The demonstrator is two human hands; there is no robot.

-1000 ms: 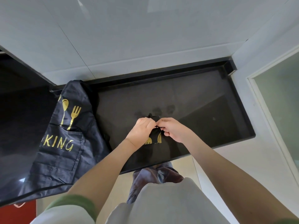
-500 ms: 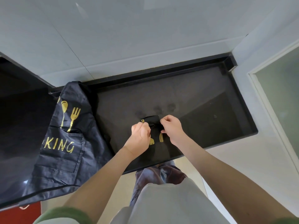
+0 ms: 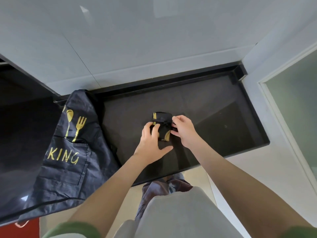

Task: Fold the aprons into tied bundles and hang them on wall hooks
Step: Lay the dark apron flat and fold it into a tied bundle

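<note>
A small black apron bundle with gold print lies on the black countertop, a thin strap knotted around its middle. My left hand holds the bundle's left side, fingers curled on it and thumb spread on the counter. My right hand pinches the strap ends at the bundle's right side. A second black apron, spread open with a gold spoon, fork and "KING" lettering on its pocket, drapes over the counter's left part and front edge.
A grey tiled wall rises behind the counter; no hooks show. A white wall and a frosted glass panel close off the right. A dark glossy surface lies far left. The floor shows below the counter edge.
The hands have parted slightly and the bundle now shows between them, with the strap knotted around it. My left thumb has spread out onto the counter.
</note>
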